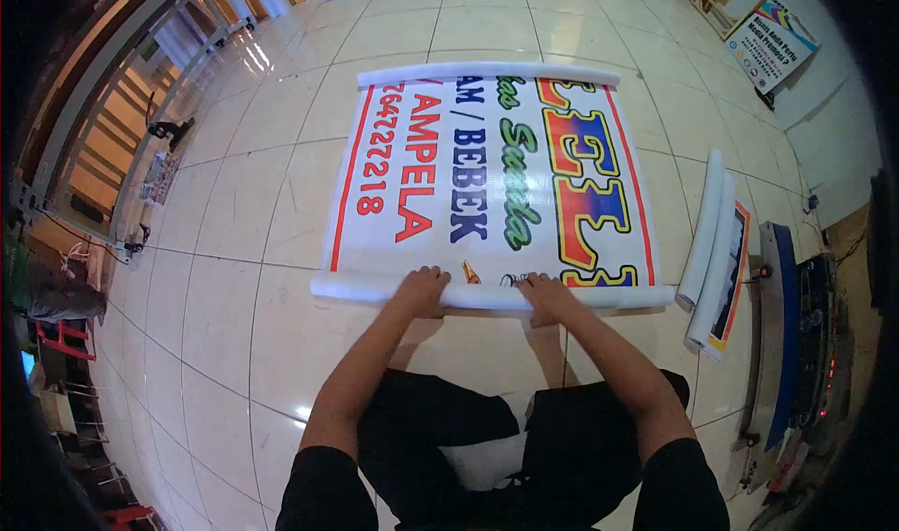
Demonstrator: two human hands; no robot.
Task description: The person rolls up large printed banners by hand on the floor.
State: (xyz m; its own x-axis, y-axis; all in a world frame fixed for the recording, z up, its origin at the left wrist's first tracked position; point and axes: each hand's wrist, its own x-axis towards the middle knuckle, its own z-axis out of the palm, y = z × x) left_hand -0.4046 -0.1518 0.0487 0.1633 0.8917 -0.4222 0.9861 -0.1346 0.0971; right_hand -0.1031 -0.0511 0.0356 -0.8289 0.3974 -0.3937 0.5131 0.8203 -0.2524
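A printed vinyl banner (384, 250) with red, blue, green and yellow lettering lies partly unrolled on the floor. Its near end forms a white roll (599, 297) across the floor before my knees, and its far end is also rolled (487, 69). My left hand (421, 290) grips the near roll left of its middle, fingers curled over the top. On the same roll, to the right, my right hand (550, 297) is wrapped in a similar way. The undersides of both hands are partly hidden.
Two white rolls (704, 231) lie on the floor at the right, beside a printed sheet (735, 278). A large machine frame (122, 156) stands at the left. More equipment (787, 344) lines the right side. A small sign (773, 46) leans at the back right.
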